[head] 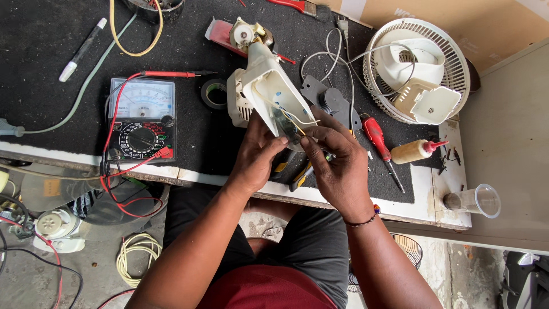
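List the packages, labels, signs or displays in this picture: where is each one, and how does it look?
Analogue multimeter: on the black mat, left of the hands; pale dial window above, black body with round selector and coloured markings.
Glue bottle: lying at the right of the bench; yellowish, red nozzle.
Cardboard sheet: top right, behind the white fan grille; brown, faint print.
Clear plastic cup: right bench edge, on its side.

The fan housing point(266, 91) is cream-white with thin yellow wires inside. Left of it, the multimeter point(142, 120) is black with a pale dial and red leads. Right of it lie a red-handled screwdriver point(378, 140) and a white fan grille point(416, 70). The desk point(189, 137) mat is black.
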